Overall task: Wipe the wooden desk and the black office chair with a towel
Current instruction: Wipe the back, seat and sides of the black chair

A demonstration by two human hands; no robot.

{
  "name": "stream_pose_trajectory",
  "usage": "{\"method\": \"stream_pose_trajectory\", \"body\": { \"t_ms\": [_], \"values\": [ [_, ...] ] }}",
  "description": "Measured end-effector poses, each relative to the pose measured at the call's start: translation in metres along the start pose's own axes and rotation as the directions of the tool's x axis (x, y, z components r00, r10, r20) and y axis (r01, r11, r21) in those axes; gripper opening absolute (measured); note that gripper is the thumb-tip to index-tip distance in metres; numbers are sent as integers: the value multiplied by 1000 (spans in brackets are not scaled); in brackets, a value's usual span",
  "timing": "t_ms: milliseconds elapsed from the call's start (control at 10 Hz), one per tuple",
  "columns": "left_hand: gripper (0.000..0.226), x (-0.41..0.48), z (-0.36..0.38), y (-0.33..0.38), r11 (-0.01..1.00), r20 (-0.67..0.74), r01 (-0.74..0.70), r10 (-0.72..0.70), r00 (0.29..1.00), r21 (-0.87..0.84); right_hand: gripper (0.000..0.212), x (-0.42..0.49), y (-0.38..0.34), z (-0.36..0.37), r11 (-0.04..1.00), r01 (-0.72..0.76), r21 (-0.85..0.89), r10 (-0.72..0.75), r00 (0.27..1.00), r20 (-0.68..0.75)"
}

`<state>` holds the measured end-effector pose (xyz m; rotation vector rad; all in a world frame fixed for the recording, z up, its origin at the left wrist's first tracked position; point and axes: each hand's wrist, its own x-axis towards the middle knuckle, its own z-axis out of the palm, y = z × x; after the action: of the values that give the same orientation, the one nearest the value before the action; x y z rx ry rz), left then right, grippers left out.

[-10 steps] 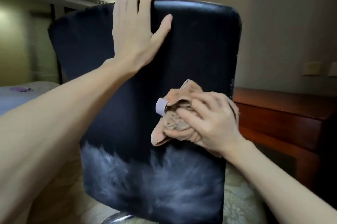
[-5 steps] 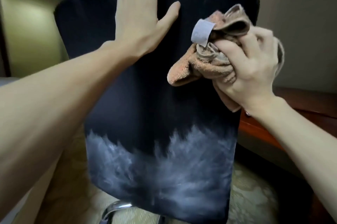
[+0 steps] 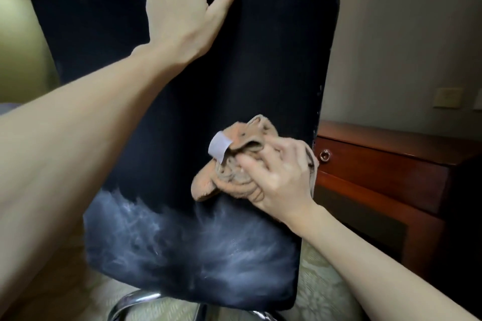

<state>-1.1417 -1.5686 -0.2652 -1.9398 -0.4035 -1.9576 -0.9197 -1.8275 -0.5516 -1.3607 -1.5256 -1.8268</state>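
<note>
The back of the black office chair fills the view. Its lower part carries a whitish dusty smear. My left hand lies flat against the upper backrest, its fingertips reaching over the top edge. My right hand grips a bunched tan towel with a pale label and presses it on the backrest's right middle, just above the smear. The wooden desk stands to the right behind the chair, reddish brown, with a ring-pull drawer.
The chair's chrome base shows below the backrest over a pale patterned carpet. A grey wall with switch plates rises behind the desk.
My right hand brought the towel from the backrest's upper right edge down to its right middle. My left hand stayed on the top of the backrest.
</note>
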Motion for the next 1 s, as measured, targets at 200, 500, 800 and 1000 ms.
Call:
{"method": "stream_pose_trajectory", "body": {
  "t_ms": [200, 500, 800, 1000],
  "values": [
    [65, -38, 6, 99, 998, 112, 59, -56, 992, -19, 20, 27, 22, -34, 981, 139, 134, -145, 989, 36],
    [80, -88, 6, 150, 999, 93, 44, -41, 995, -23, 35, 115, 101, -51, 988, -131, -86, 107, 965, -239],
    [86, -132, 24, 144, 997, 277, -79, 82, 957, -23, 42, 27, 32, -11, 972, -213, 103, 224, 969, -104],
    [87, -132, 26, 134, 996, 306, -95, 89, 948, 4, 29, 2, 22, -21, 984, 52, 168, -52, 999, -8]
  ]
}}
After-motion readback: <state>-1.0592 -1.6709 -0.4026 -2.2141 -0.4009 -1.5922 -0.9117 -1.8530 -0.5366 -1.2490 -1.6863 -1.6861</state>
